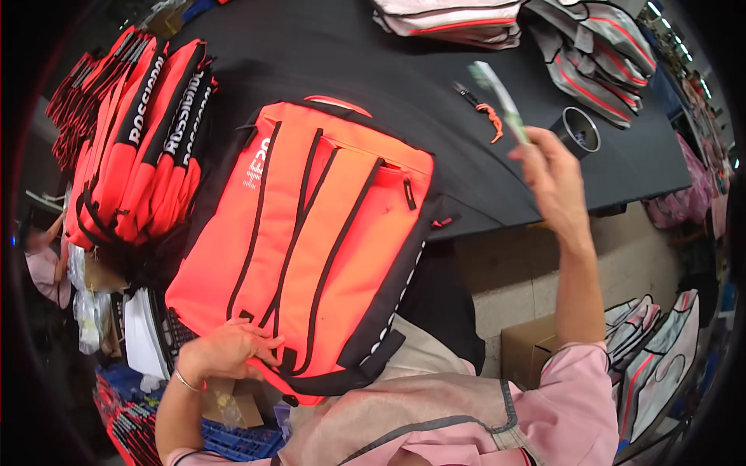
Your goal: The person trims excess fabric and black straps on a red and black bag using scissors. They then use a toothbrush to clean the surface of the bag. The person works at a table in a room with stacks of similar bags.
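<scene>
A neon red-orange backpack [361, 233] with black trim lies on the black-covered table [274, 64], its two shoulder straps facing up. At its near end, my left hand [230, 352] grips the lower edge by the strap ends; some fingertips are hidden. My right hand [551, 166] is raised over the table's right side, holding a brush that looks like a toothbrush [501, 96] by its handle. The brush is blurred, bristles at its far end. Beneath and beside it lie small thread snips [466, 94] with an orange cord. Just behind my right hand stands a dark cup [577, 131] with a metal rim.
Red and black bags [137, 140] stand stacked at left. Grey-white pieces with red piping [449, 23] lie at the far edge, more [606, 58] at far right. Below right are a cardboard box [524, 349] and grey-white panels [658, 367]. Another person [46, 262] is at far left.
</scene>
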Demonstrator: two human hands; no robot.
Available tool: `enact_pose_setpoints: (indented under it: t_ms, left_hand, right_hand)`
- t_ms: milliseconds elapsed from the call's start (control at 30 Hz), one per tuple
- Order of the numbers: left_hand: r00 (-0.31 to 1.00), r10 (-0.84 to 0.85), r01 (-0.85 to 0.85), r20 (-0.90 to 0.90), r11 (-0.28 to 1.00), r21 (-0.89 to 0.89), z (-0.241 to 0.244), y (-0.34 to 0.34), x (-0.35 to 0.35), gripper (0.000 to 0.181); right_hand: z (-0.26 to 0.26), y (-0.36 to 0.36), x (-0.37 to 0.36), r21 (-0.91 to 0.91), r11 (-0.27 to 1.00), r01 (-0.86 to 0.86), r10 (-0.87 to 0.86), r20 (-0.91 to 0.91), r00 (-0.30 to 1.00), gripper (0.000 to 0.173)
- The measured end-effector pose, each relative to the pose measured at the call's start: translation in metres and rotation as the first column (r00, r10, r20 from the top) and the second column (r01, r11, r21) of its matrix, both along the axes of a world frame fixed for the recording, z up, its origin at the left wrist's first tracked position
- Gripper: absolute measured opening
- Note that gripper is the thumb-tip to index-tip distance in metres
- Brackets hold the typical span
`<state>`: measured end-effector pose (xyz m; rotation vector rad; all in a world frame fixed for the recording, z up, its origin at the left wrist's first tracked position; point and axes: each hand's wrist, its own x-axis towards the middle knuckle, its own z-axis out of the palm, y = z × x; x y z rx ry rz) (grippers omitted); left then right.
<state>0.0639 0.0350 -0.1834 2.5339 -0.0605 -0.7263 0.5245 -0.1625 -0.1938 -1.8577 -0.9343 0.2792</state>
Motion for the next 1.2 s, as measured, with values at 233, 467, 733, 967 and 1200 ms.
enact_pose_setpoints:
  t_ms: [233, 467, 733, 967, 1200]
  left_hand:
    - [0.633, 0.383, -0.535, 0.672, 0.845, 0.022, 0.012, 0.015, 0.183, 0.032]
    - [0.539, 0.291, -0.538, 0.790, 0.841, 0.057, -0.122, 0.021, 0.200, 0.060]
    - [0.523, 0.282, -0.527, 0.804, 0.849, 0.045, -0.129, 0.007, 0.177, 0.057]
    - [0.462, 0.235, -0.534, 0.855, 0.844, 0.057, -0.136, 0.007, 0.183, 0.051]
    - [0.451, 0.260, -0.553, 0.854, 0.832, 0.038, -0.131, 0.002, 0.185, 0.041]
  right_hand:
    - [-0.052, 0.090, -0.050, -0.079, 0.943, -0.323, 0.295, -0.249, 0.922, 0.032]
    - [-0.042, 0.065, -0.036, -0.143, 0.975, -0.169, 0.121, -0.298, 0.947, 0.029]
    - [-0.029, 0.023, -0.060, -0.398, 0.858, -0.324, 0.501, 0.512, 0.698, 0.047]
    - [-0.036, 0.049, -0.084, -0.712, 0.685, -0.155, 0.689, 0.562, 0.457, 0.050]
    - [-0.026, 0.040, -0.079, -0.799, 0.544, -0.257, 0.786, 0.378, 0.489, 0.052]
